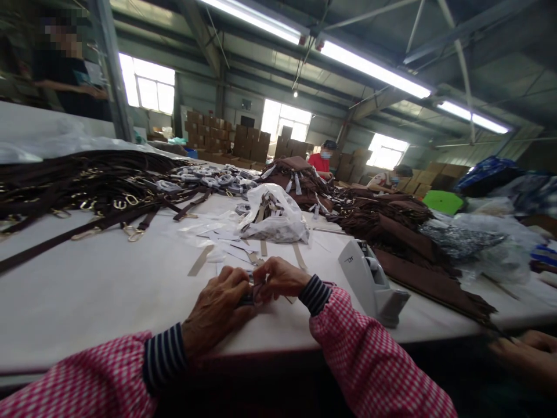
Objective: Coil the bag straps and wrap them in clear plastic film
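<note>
The left hand (221,307) curls closed over a small grey piece (246,298) near the middle of the tabletop's (108,290) front edge; the right hand (278,280) pinches it. Pale strips (201,261) lie just beyond, then a plastic bag (285,223). Dark straps (108,217) heap toward the back left corner.

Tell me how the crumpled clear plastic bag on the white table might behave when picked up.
The bag would likely flop, since its thin walls are wrinkled. The narrow brownish strips inside may shift or spill, as they lie jumbled near an apparent opening.
</note>
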The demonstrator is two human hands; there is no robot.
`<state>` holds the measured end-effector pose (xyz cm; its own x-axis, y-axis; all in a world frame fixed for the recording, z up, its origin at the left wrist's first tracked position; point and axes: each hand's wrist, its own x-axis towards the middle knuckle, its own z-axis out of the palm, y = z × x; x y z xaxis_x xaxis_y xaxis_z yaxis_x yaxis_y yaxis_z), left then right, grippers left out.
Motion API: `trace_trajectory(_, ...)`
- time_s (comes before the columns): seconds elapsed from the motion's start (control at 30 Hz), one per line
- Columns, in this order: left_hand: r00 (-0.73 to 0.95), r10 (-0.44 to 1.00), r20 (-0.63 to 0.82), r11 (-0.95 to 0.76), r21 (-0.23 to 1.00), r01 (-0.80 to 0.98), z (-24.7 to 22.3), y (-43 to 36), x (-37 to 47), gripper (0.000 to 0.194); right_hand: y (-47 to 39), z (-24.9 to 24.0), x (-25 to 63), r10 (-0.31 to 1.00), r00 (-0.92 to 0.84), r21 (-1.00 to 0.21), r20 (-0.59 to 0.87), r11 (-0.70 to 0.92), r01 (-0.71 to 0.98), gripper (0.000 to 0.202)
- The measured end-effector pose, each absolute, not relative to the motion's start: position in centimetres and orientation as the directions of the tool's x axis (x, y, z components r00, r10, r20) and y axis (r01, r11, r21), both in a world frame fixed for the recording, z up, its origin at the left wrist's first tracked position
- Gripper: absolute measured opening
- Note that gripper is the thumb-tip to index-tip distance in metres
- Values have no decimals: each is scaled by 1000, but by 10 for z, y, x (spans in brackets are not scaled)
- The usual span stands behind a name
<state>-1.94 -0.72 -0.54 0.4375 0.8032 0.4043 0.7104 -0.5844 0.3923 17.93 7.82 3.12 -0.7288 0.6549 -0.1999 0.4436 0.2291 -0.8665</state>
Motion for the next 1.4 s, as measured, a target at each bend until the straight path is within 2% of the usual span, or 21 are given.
trace_trajectory(0.07, 486, 782, 390, -619, 398, 677, -4, -5, -21, 7, 79, 31, 181, 631, -753, -881, -187, 232, 413, 15)
trace_trajectory(0.2, 573, 717, 398, -695, 475, 540, 1, 0, -27, 17, 76, 39, 179, 584, -798, -892, -148, 270, 363, 21)
trace_trajectory(0.4, 596, 696, 400, -712, 485, 507, -4, 6, -34, 19, 74, 58, 171, 495, -839, -784, -226, 418, 458, 5)
trace_trajectory(0.47, 583, 716, 384, -695, 472, 543, -6, 6, -33, 18, 73, 58, 170, 479, -865, -733, -150, 533, 423, 9)
trace_trajectory(0.57, 567, 742, 357, -669, 450, 592, -8, 5, -31, 18, 67, 55, 172, 475, -879, -583, 37, 725, 367, 16)
trace_trajectory(0.67, 574, 735, 360, -676, 455, 580, -7, 5, -29, 15, 60, 55, 174, 465, -876, -483, 127, 801, 355, 15)
trace_trajectory(0.87, 585, 725, 363, -686, 458, 566, -9, 7, -30, 15, 62, 77, 162, 444, -890, -398, -108, 801, 448, 13)
trace_trajectory(0.97, 593, 715, 370, -696, 451, 558, -9, 7, -31, 16, 65, 86, 153, 423, -885, -287, -195, 838, 464, 13)
trace_trajectory(1.03, 601, 713, 362, -698, 454, 554, -7, 6, -31, 17, 65, 88, 149, 408, -892, -179, -192, 880, 441, 12)
trace_trajectory(1.13, 594, 723, 352, -688, 440, 577, -5, 4, -30, 23, 58, 84, 152, 389, -912, -35, -127, 918, 396, 9)
trace_trajectory(1.27, 582, 748, 318, -663, 330, 672, -9, 4, -24, 19, 41, 66, 169, 401, -915, 89, 37, 911, 403, 8)
trace_trajectory(1.4, 560, 786, 262, -616, 256, 745, -8, 4, -21, 9, 27, 41, 181, 262, -934, 279, 241, 903, 326, 19)
